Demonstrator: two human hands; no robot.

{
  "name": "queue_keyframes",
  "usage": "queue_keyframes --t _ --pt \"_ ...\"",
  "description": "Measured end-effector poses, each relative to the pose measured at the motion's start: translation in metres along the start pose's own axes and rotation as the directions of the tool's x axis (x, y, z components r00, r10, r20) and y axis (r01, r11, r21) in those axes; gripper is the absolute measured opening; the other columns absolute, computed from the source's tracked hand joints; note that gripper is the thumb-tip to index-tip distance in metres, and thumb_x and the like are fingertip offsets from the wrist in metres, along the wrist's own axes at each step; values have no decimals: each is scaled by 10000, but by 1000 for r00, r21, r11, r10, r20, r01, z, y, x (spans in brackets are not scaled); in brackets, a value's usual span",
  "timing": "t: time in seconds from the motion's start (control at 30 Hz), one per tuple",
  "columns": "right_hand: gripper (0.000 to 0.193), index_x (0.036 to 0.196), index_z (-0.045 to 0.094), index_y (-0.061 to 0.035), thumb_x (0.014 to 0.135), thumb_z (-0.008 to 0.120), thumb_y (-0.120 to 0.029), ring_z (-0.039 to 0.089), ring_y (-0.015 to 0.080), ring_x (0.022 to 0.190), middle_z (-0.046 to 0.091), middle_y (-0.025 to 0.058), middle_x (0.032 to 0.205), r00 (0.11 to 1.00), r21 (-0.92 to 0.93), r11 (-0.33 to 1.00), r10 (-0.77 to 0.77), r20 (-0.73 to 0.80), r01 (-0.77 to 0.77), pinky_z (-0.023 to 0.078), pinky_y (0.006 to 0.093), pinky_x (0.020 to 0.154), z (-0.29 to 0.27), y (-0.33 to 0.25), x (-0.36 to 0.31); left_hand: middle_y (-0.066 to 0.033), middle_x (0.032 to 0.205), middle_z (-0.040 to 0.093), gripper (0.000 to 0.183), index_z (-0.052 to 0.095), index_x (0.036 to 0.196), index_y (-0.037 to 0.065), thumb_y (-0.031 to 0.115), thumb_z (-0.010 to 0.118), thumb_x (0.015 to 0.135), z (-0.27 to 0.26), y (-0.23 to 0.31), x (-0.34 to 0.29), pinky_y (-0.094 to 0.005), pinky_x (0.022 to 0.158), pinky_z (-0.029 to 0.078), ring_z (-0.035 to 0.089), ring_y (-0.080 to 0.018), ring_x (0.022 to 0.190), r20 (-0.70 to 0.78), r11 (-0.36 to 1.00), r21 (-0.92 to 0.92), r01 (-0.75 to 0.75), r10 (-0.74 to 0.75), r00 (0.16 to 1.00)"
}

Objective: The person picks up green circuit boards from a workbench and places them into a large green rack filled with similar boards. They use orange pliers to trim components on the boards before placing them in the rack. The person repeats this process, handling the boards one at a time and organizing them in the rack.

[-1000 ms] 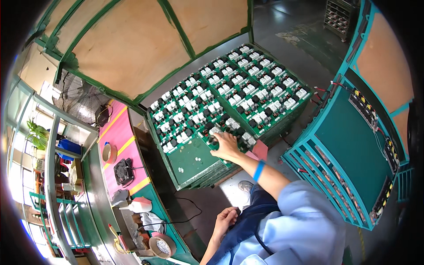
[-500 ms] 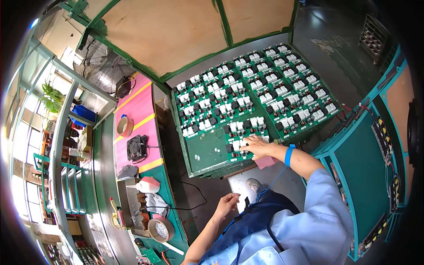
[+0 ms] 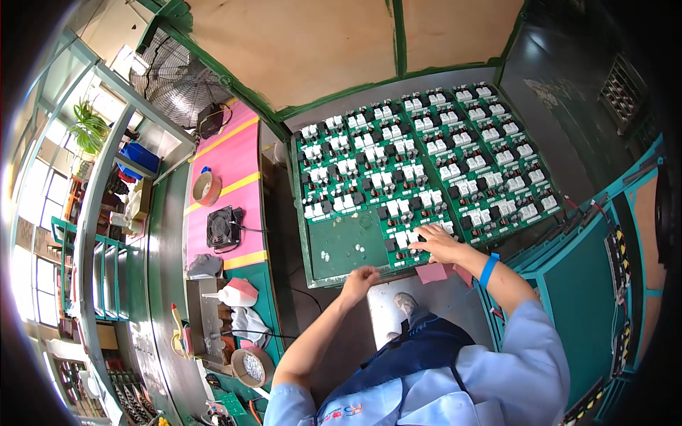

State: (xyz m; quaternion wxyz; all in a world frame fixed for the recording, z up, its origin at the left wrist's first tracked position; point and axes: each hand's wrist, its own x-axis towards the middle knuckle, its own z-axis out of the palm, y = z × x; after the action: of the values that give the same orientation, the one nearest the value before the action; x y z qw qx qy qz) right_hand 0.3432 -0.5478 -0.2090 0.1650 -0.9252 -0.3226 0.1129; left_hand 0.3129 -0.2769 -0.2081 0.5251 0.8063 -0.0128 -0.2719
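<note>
Several rows of green circuit boards, carrying white and black blocks, lie on a green table. My right hand, palm down with a blue band at its wrist, reaches over the front board. Its fingers are spread and touch the white parts there; their tips are partly hidden among the components. Just off the table's front edge hovers my left hand, fingers curled in and nothing visible in them. A pink piece sticks out at the edge below my right hand.
To the left runs a bench with a pink mat, a small black fan, a round tub and another tub of small pale pieces. A black cable hangs beside it. A teal rack stands close on the right.
My left hand has risen from near my body toward the table's front edge. My right hand stays on the same front board. The whole view has shifted slightly.
</note>
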Motion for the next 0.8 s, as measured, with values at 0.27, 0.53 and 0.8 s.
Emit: queue_keyframes --t 0.27,0.53,0.8 --pt "727 1190 440 -215 533 734 -109 305 309 1169 331 161 1251 1000 -13 1000 -11 -7 11 215 411 970 -1 4 -4 -125 968 537 331 521 1005 58 129 608 693 -28 24 112 -369 784 405 516 -280 923 -179 732 659 -173 376 909" --pt "780 1203 404 -169 510 762 -174 363 302 1120 359 138 1232 998 27 999 44 -42 -43 240 399 959 -6 7 -4 -119 1127 432 485 441 1105 107 170 642 669 -29 57 210 -401 866 319 420 -295 1041 -91 490 846 -211 523 848" --pt "713 1171 447 -172 524 746 -153 355 294 1113 383 133 1194 998 72 997 16 -53 -12 246 403 947 -7 11 -1 -119 1112 459 634 388 1189 186 238 681 629 -49 72 228 -415 821 396 525 -310 944 141 449 853 -267 295 945"
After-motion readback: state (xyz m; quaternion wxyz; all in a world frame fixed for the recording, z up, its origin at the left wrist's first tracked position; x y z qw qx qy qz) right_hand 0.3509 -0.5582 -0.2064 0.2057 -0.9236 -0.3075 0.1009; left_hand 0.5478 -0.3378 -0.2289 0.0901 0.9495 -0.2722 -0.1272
